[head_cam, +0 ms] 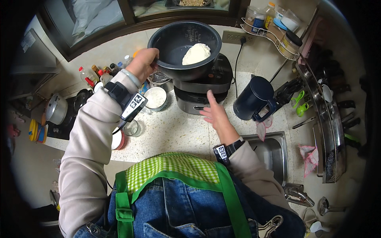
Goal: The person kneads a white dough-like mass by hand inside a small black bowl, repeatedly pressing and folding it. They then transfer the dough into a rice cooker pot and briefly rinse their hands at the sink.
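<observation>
My left hand point(144, 65) grips the left rim of a dark inner pot point(169, 44) with measuring marks on its wall. A pale lump of dough point(197, 54) lies on the pot's right side. The pot is raised in front of a black and grey rice cooker point(190, 107) and hides part of its lid. Fingers spread and holding nothing, my right hand point(216, 114) is before the cooker's front, by its latch. Whether a fingertip touches it, I cannot tell. A bowl of white flour point(155, 97) stands left of the cooker.
Right of the cooker stands a dark electric kettle point(253, 96), near a steel sink point(272, 154). A glass cup point(132, 128) and a red-rimmed bowl point(117, 139) are by my left forearm. Several bottles point(101, 74) and a pot on the hob point(56, 109) lie further left. A power cord point(238, 65) hangs behind.
</observation>
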{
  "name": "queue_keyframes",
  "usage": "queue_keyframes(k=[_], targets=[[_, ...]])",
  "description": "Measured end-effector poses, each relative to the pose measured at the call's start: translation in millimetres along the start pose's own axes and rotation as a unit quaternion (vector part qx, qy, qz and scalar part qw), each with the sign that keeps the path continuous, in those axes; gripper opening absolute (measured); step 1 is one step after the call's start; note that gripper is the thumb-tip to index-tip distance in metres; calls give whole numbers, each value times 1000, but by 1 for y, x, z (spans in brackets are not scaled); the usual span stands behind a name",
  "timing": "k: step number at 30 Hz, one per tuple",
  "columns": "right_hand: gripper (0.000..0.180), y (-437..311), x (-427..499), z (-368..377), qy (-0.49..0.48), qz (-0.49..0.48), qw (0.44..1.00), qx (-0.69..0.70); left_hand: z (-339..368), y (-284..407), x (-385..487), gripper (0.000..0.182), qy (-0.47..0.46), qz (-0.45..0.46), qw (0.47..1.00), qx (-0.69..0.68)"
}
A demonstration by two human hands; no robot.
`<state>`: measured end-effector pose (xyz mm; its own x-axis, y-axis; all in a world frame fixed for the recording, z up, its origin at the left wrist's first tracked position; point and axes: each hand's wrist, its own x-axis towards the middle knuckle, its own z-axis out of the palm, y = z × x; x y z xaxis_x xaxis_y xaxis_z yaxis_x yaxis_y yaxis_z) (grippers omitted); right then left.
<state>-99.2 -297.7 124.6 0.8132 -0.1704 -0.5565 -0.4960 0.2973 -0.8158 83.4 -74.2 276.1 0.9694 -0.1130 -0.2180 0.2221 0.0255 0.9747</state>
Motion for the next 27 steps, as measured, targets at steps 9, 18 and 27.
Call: queue_keyframes(k=[9, 18, 27], targets=[[87, -58, -11, -29, 269, -486, 648, -521, 0, 19, 4, 6, -7, 2, 999, -48], [76, -140, 9, -48, 256, -542, 607, -522, -65, 61, 12, 14, -4, 97, 994, -40], [79, -259, 59, -54, 228, -515, 595, -574, -149, 69, -24, 5, 23, 83, 996, -9]])
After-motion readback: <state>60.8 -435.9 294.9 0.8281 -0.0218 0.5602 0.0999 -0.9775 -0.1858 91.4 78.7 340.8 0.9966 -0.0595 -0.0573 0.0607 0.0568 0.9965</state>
